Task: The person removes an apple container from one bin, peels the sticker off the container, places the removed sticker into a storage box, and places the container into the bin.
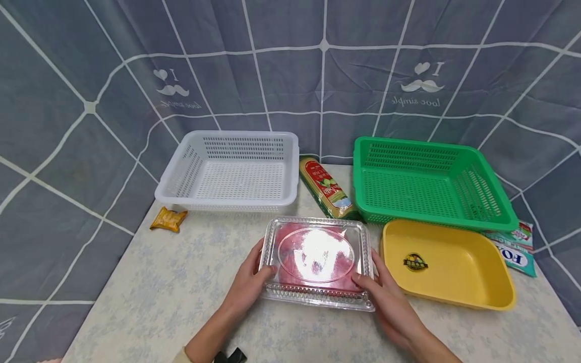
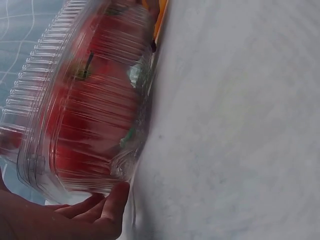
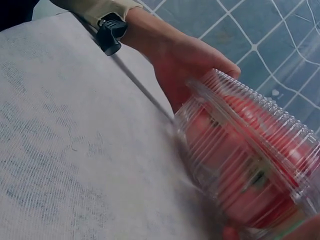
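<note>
A clear plastic clamshell box [image 1: 316, 262] of red tomatoes [image 2: 95, 115] is held between both hands near the middle of the table. My left hand [image 1: 249, 282] grips its left side, thumb over the lid's edge and fingers down along the wall. On the opposite side my right hand [image 1: 390, 297] grips it the same way, with the thumb on the lid. Green stems show through the ribbed wall in both wrist views. Glare covers the middle of the lid in the head view. The box's underside is close over the table in the left wrist view.
Behind stand a white basket [image 1: 292, 196] and a green basket [image 1: 454, 222], with a green and red oil packet [image 1: 327, 186] between them. A yellow tray [image 1: 458, 267] lies right of the box. An orange snack packet [image 1: 168, 220] and a teal packet [image 1: 515, 252] lie farther out.
</note>
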Demonstrator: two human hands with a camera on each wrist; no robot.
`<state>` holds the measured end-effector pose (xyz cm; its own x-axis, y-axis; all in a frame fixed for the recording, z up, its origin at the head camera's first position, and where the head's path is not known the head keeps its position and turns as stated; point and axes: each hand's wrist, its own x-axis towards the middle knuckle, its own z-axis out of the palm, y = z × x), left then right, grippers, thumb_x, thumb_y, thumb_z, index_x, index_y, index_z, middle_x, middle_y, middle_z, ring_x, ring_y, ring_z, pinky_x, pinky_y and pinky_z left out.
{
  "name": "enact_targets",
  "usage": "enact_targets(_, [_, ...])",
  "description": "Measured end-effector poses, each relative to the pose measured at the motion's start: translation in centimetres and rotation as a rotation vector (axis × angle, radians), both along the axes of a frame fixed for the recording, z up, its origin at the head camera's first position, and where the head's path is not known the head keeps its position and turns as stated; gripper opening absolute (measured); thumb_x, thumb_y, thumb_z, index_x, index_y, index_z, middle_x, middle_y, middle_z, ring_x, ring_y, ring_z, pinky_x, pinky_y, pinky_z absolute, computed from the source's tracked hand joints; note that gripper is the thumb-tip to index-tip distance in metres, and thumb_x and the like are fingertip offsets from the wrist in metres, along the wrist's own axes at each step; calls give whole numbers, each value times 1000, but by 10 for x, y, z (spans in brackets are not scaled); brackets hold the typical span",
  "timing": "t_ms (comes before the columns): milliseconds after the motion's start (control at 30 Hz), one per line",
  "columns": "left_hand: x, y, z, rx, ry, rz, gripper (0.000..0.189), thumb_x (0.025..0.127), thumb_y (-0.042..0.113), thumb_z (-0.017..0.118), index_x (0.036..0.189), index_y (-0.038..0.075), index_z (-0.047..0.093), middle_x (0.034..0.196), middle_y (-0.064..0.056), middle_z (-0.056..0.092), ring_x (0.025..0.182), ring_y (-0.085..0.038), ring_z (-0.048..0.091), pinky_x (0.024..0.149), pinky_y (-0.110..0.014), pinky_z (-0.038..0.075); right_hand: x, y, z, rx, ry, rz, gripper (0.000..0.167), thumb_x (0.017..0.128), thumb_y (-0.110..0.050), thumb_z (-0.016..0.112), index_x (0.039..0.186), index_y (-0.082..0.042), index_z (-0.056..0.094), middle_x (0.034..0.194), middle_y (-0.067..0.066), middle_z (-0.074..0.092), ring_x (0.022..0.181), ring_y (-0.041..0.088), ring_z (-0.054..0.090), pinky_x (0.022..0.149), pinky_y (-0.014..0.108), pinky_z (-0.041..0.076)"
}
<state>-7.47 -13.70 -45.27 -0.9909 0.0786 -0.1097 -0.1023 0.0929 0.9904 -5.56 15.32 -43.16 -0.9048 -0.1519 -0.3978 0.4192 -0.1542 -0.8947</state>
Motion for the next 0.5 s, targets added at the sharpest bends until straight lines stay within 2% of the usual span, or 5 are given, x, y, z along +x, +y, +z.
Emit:
enact_targets(200, [2,-2,5,-31,-27,11,66,91,16,55,151,17,29,148,-5,39,132,-21,39,105,-45,30,-1,1,2,-10,-17,15,89,90,-24,64,155,-34,2,159,7,-1,139,27,10,110,51,8])
enact_targets(300, [2,-3,7,-25,-37,4,66,91,19,57,151,17,29,146,-5,43,127,-21,46,102,-43,34,-2,1,2,-36,-47,-1,87,89,-20,62,154,-36,6,158,7,2,137,30,18,109,51,15])
enact_targets(400, [3,-4,9,-25,-39,-9,65,93,24,59,150,19,30,142,-6,48,120,-20,52,98,-40,39,-3,0,1,-63,-66,-30,84,89,-17,61,153,-36,11,155,5,12,131,30,30,103,44,29])
enact_targets(500, [3,-4,11,-30,-41,-19,63,93,28,60,149,20,31,140,-6,49,118,-20,54,96,-40,40,-3,0,0,-73,-63,-40,83,89,-17,60,153,-35,11,154,5,15,128,29,34,98,39,35])
